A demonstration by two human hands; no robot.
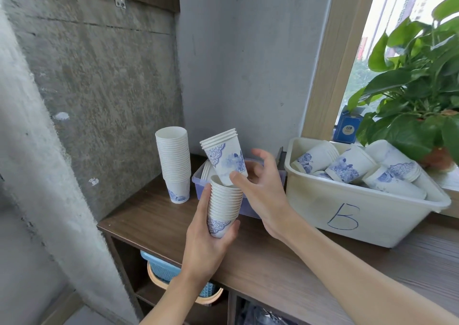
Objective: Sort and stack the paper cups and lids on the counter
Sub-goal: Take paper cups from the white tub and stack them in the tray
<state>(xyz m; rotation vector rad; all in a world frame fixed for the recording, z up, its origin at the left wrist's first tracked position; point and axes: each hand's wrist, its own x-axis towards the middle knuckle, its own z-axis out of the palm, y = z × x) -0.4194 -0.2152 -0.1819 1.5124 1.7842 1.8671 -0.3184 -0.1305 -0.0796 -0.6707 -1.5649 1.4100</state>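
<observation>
My left hand (pixel 206 240) grips the bottom of a stack of white paper cups with blue flower print (pixel 224 208), held above the wooden counter (pixel 159 215). A short nested bunch of the same cups (pixel 224 155) sits tilted in the mouth of that stack. My right hand (pixel 263 185) is beside it, thumb touching the bunch's lower side, the other fingers spread and loosely curved. A tall stack of cups (pixel 175 163) stands upright on the counter at the back left.
A cream tub marked "B" (pixel 352 215) holds several loose cups lying on their sides at the right. A small purple plastic box (pixel 198 183) with white lids sits behind my hands. A potted plant (pixel 422 88) and window are at far right; a basket is on the shelf below.
</observation>
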